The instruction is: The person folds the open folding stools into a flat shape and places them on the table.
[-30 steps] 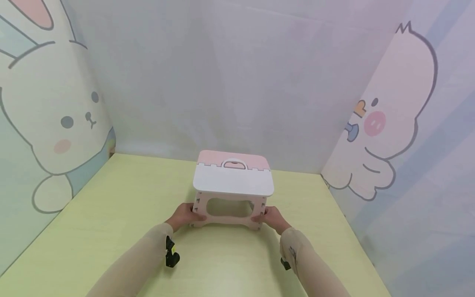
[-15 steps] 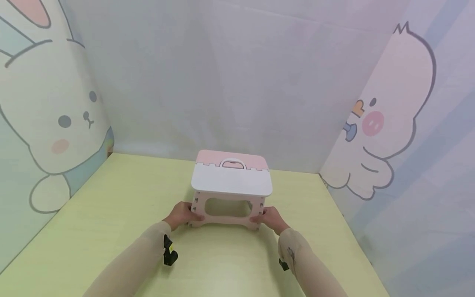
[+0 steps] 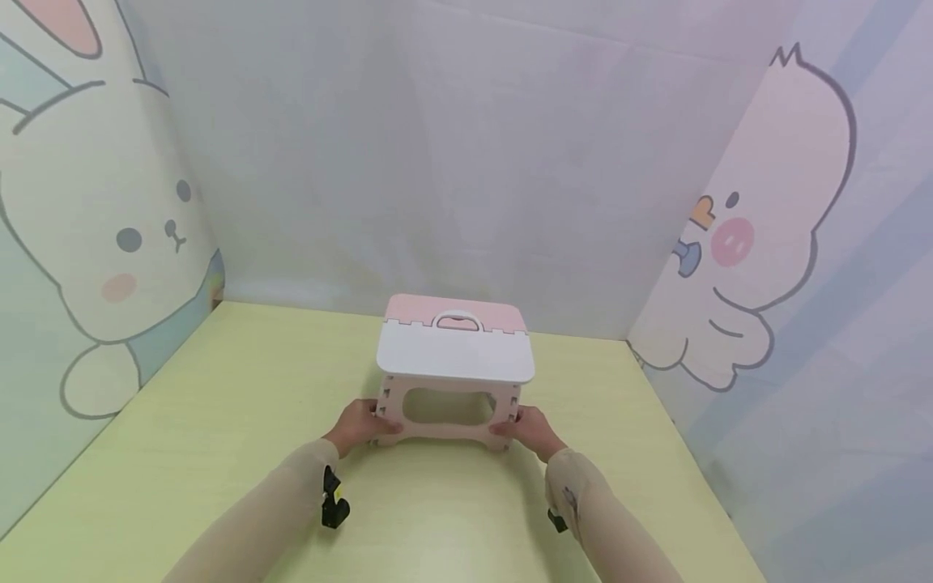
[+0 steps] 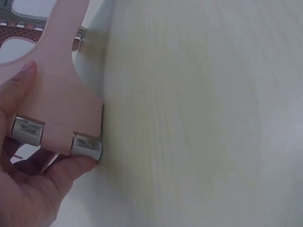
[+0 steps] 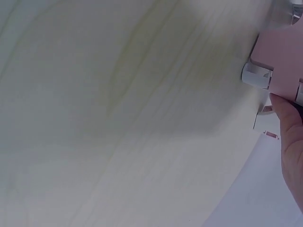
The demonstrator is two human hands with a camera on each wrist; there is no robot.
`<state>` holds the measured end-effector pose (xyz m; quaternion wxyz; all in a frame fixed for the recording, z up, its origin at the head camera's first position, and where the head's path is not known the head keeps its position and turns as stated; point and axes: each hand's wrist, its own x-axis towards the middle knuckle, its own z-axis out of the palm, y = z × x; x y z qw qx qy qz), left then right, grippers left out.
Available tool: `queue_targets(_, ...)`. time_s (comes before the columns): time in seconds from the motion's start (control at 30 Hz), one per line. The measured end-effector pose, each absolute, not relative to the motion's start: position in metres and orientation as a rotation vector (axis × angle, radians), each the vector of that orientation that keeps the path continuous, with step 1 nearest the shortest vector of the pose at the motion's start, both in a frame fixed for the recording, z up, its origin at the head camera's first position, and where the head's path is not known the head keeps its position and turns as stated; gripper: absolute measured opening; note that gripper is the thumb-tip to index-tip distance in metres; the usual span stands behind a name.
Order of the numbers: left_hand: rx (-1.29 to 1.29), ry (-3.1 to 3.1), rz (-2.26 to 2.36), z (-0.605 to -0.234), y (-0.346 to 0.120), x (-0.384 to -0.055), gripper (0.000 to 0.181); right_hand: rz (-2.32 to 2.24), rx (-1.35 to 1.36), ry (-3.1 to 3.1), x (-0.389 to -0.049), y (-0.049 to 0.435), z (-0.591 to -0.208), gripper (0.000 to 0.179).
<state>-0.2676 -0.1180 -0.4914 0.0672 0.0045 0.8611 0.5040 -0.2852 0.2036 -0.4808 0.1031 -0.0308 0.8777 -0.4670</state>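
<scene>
A pink and white folding step stool (image 3: 455, 352) stands unfolded on the table, its white arched handle lying on the top. My left hand (image 3: 360, 424) grips the lower left corner of its pink front leg panel. In the left wrist view the thumb of my left hand (image 4: 33, 189) lies on the panel's face, with the other fingers round the hinged edge. My right hand (image 3: 534, 429) holds the lower right corner in the same way. Only part of my right hand (image 5: 292, 142) shows in the right wrist view, beside the stool's hinge knuckles (image 5: 257, 74).
The pale wood-grain table (image 3: 452, 510) reaches a grey-white fabric wall (image 3: 437, 162) close behind the stool. Side curtains carry a rabbit print (image 3: 109, 210) on the left and a duck print (image 3: 780, 210) on the right. Black wrist mounts (image 3: 334, 498) sit on the sleeves.
The camera view has shifted very slightly. Both hands keep their hold on the stool's lower corners, and the stool stays in the same place on the table.
</scene>
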Motion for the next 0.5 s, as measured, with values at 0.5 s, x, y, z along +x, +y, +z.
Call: queue_targets(0.5, -0.021, 2.542, 1.679, -0.4964, -0.114, -0.2653, 0.06, -1.506, -0.072, 2.569, -0.2832, 0.2014, -0.4837, 0.042)
